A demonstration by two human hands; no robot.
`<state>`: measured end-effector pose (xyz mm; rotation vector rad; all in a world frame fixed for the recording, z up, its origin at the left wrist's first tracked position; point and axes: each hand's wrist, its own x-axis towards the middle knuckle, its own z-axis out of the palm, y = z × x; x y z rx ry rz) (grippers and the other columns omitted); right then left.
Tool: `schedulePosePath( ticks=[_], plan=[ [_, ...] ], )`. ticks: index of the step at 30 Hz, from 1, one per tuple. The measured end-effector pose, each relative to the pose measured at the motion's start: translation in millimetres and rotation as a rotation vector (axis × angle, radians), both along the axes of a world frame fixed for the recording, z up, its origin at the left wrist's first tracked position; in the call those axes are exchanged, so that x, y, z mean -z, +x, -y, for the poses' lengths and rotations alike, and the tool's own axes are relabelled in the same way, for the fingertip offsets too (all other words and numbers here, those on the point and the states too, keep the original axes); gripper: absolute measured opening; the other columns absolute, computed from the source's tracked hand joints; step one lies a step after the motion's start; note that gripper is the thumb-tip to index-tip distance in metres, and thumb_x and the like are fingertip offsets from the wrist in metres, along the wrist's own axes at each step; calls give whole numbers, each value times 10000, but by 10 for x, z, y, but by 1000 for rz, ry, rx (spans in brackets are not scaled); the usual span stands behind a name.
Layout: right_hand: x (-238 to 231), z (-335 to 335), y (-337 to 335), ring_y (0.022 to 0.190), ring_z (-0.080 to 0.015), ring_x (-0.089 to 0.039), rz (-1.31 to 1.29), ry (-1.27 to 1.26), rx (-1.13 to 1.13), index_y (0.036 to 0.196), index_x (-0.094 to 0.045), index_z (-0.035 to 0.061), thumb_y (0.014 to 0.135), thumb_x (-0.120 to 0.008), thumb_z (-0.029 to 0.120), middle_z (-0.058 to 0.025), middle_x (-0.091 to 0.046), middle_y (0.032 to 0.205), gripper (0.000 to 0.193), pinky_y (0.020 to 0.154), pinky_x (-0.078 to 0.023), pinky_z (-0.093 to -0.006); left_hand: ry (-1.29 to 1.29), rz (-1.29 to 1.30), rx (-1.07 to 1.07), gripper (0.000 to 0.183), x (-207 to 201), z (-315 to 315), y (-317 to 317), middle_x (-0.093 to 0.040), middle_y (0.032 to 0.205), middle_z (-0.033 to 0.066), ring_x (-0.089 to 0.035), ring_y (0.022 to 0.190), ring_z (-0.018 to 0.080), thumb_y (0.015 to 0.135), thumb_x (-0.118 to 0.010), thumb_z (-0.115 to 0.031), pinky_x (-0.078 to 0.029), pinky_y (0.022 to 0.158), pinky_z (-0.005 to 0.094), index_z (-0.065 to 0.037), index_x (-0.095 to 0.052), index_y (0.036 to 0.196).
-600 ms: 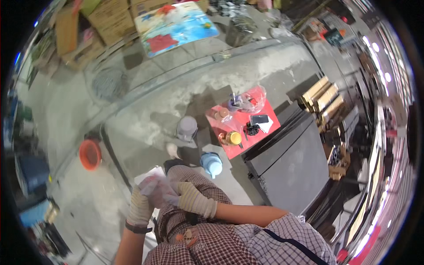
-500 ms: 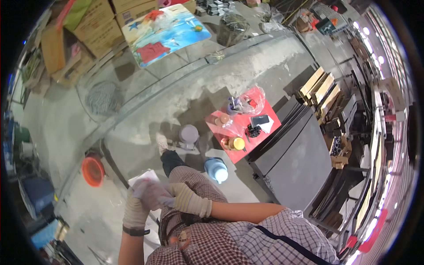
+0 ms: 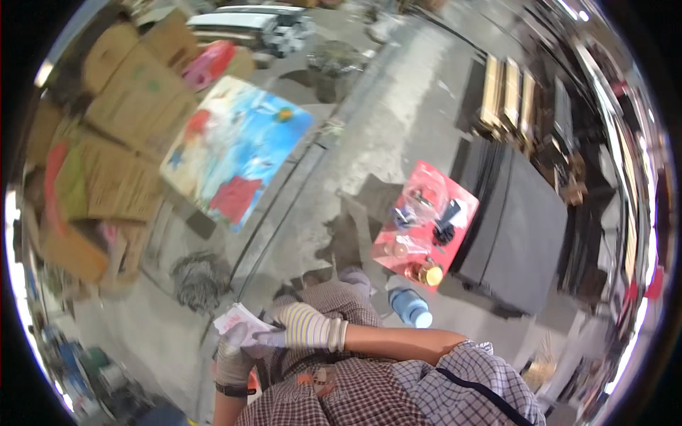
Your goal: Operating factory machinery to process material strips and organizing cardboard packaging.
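Observation:
In front of my lap, both my hands come together at a flat white paper-like piece with pink markings (image 3: 238, 319). My left hand (image 3: 238, 353), in a pale knit glove with a dark band at the wrist, closes around its lower part. From the right, my right hand (image 3: 302, 327), in a striped knit glove, reaches across with its fingers bent against the near edge. The fingertips overlap there, so the exact grip of each is partly hidden. My checked trousers lie just under the hands.
Ahead to the right, a low red table (image 3: 415, 241) bears a yellow-lidded jar (image 3: 430, 274), a phone and plastic bags. A blue jug (image 3: 408, 307) stands beside it, near a grey stack of panels (image 3: 522, 234). Left are a colourful board (image 3: 238, 153), cardboard boxes (image 3: 114, 174) and coiled wire (image 3: 200, 282).
The whole view has turned, bringing the board and boxes lower and the red table further right. My hands stay together, and the pink-marked face of the white piece shows more plainly.

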<state>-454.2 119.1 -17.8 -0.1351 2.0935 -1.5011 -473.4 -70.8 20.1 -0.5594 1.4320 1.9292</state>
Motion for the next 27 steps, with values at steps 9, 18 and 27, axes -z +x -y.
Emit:
schedulePosePath(
  ticks=[9,18,27],
  plan=[
    [27,-1311,-1002,702,-342,-652,73,-240,655,916,-671,11,839,-662,378,-200,-658,762,375,630,-496,-391,258,266,610,782,240,-1809,-1980,-530,1206,197,-586,1049,254,801,-699,-413,-489,922,366,57,-381,1338],
    [-546,-3531,-1786,919,-124,-612,136,-156,1124,1192,-606,13,965,-541,249,-103,-673,992,334,835,-494,-294,186,-545,1127,344,-365,-4623,-3755,-680,968,39,-633,860,120,919,-646,-259,-514,754,260,-12,-626,1158],
    [571,-5574,-1469,658,-81,-576,328,-323,2015,964,-692,20,928,-597,228,-2,-630,749,231,604,-470,-246,1101,-926,1299,329,-2090,-7796,-4494,-651,1043,58,-614,948,142,931,-613,-213,-459,893,277,-8,-560,1184]
  ],
)
